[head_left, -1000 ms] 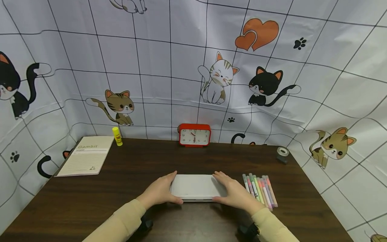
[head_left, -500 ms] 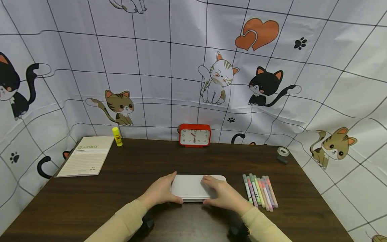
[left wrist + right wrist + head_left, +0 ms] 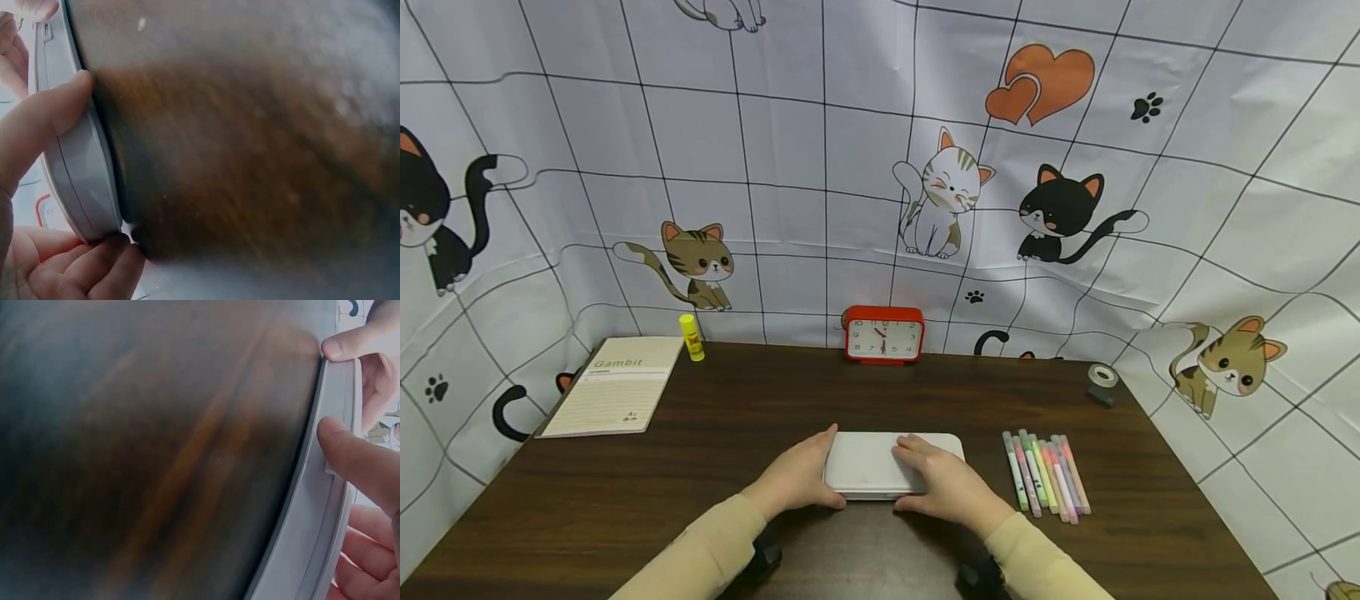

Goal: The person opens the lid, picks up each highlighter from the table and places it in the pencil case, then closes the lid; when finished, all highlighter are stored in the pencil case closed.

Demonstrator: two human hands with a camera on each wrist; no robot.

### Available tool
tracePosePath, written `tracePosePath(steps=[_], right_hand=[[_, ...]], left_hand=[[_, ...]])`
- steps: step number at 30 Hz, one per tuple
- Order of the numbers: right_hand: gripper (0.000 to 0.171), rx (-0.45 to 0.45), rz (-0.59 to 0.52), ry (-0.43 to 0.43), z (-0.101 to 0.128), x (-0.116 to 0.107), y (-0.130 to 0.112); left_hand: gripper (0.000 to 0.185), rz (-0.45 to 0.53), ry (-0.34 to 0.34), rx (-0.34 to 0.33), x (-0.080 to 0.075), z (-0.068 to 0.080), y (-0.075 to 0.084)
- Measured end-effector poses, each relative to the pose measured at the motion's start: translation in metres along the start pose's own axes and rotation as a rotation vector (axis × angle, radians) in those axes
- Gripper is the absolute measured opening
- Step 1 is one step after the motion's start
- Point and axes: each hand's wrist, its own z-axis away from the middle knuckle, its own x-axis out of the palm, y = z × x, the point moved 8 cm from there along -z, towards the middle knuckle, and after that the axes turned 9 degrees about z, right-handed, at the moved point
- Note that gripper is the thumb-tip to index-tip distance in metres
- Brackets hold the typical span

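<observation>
A flat white case with rounded corners lies on the table in the head view. A seam runs along its side, and the left wrist view shows a small catch on its front. My left hand holds the left end, thumb at the front edge and fingers round the side. My right hand has its fingers on the lid, right of the middle, and its thumb against the front. In the right wrist view this thumb touches the front beside the seam. The lid looks closed.
Several pastel markers lie in a row right of the case. A tape roll is at the back right, a red clock at the back middle. A Gambit notepad and a yellow glue stick are at the back left.
My right hand has moved left from the case's right end onto its lid, with the thumb sliding along the front. The left hand keeps its hold, and the case stays nearly where it was.
</observation>
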Motion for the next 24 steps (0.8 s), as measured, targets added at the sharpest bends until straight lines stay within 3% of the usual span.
tracePosePath(steps=[9, 24], right_hand=[[0.061, 0.01, 0.098, 0.051, -0.003, -0.003, -0.006], [0.056, -0.009, 0.247, 0.056, -0.008, -0.003, -0.017]], left_hand=[[0.107, -0.004, 0.01, 0.008, -0.002, -0.001, 0.001], [0.104, 0.011, 0.018, -0.01, -0.002, 0.0, 0.0]])
